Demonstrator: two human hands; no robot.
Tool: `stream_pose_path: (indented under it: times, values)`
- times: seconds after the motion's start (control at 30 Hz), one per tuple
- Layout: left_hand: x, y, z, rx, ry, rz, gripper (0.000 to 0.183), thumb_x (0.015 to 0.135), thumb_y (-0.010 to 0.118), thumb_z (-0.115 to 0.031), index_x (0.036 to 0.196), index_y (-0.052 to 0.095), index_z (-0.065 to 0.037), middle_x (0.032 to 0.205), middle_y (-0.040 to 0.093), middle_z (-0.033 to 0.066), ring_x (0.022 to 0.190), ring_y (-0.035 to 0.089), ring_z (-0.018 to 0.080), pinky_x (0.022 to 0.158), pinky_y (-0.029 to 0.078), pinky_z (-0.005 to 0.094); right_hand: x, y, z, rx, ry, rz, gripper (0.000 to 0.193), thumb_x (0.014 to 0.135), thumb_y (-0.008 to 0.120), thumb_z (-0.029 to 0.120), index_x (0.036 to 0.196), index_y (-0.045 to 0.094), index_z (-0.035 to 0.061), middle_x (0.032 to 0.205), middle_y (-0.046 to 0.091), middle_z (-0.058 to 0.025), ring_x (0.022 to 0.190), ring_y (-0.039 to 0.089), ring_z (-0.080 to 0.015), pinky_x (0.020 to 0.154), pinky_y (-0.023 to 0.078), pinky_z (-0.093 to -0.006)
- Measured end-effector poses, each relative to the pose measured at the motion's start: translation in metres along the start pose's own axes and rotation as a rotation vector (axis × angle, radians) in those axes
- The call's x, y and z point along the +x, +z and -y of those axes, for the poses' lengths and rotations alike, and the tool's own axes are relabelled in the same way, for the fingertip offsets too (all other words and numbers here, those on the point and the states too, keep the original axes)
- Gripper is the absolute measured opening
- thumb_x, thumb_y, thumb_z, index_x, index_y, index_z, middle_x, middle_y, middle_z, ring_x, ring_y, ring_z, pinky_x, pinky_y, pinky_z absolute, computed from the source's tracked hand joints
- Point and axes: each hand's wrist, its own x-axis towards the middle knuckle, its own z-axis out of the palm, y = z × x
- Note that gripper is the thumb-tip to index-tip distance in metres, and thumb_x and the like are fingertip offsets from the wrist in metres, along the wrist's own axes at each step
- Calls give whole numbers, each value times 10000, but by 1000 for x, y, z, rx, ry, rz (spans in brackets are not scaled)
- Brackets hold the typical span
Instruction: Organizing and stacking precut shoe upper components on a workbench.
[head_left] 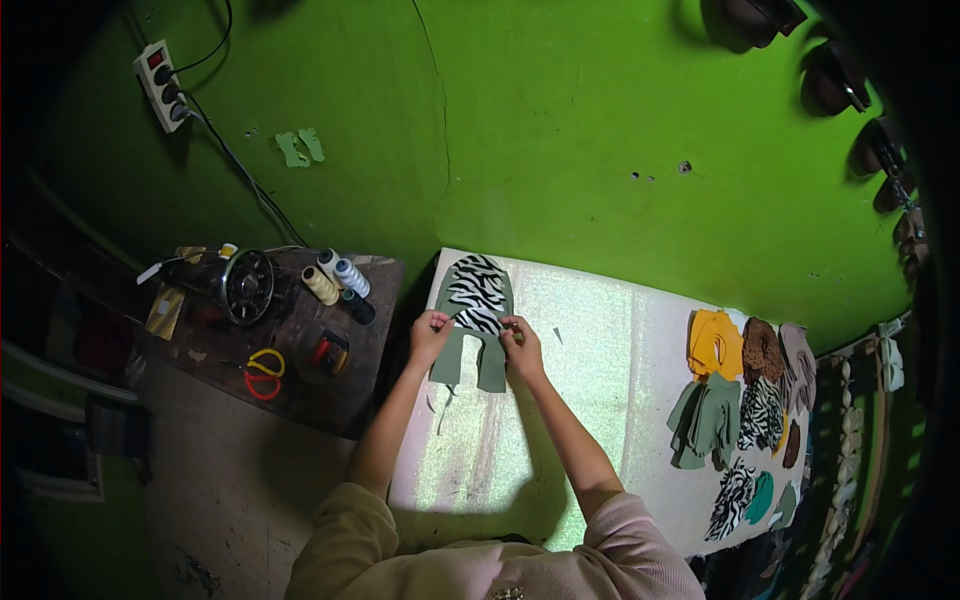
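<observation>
A black-and-white zebra-striped fabric piece (pixel 480 283) lies on top of a larger grey-green fabric piece (pixel 491 366), which has two leg-like ends with a curved gap between them. At the left lower edge of the striped piece, my left hand (pixel 429 338) pinches the fabric with thumb and finger. My right hand (pixel 522 347) grips the opposite lower edge the same way. Both pieces lie flat near the far left corner of the pale, shiny table (pixel 585 420). Dark green scraps (pixel 447 400) are scattered just below them.
Cut fabric piles lie at the table's right: yellow (pixel 714 345), grey-green (pixel 706 420), leopard (pixel 762 347) and zebra (pixel 733 498). On the dark left table stand a sewing machine (pixel 245 285), thread spools (pixel 350 277) and yellow-and-red-handled scissors (pixel 264 374). A green wall (pixel 560 150) rises behind.
</observation>
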Motion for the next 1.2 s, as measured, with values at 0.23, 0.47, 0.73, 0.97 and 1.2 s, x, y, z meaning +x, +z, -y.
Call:
stream_pose_path:
  times: [0.23, 0.47, 0.73, 0.97, 1.2]
  values:
    - [25, 12, 2, 46, -5, -88, 137, 739, 712, -88, 817, 628, -12, 707, 636, 50, 632, 592, 120, 611, 482, 264, 34, 11, -17, -254, -116, -131, 186, 908, 537, 73, 1020, 684, 92, 847, 542, -76, 704, 555, -132, 556, 502, -259]
    - [28, 13, 8, 130, 68, -129, 139, 753, 707, -99, 813, 621, -7, 695, 624, 61, 637, 585, 135, 602, 474, 279, 37, 15, -14, -467, -267, -107, 220, 855, 551, 31, 1040, 670, 45, 855, 528, -176, 748, 557, -288, 738, 465, -349]
    - [29, 14, -1, 178, 186, -130, 100, 772, 675, -66, 810, 597, -16, 736, 607, 112, 669, 604, 248, 614, 478, 351, 36, 11, -3, -473, -263, -109, 242, 846, 554, 24, 1073, 636, 23, 915, 521, -193, 808, 560, -317, 776, 470, -345]
    - [24, 14, 0, 333, 197, -168, 131, 780, 687, -98, 813, 591, -15, 739, 587, 109, 680, 588, 258, 633, 472, 361, 38, 13, -2, -689, -213, 52, 374, 793, 590, 16, 1166, 590, 41, 1062, 484, -218, 894, 564, -365, 835, 480, -385]
    - [20, 6, -2, 389, 196, -3, 201, 763, 693, -83, 920, 583, -23, 880, 565, 125, 805, 580, 282, 712, 478, 370, 44, 14, 14, -999, 60, 327, 769, 679, 749, 94, 1361, 392, 89, 1257, 366, -229, 1036, 567, -393, 901, 491, -398]
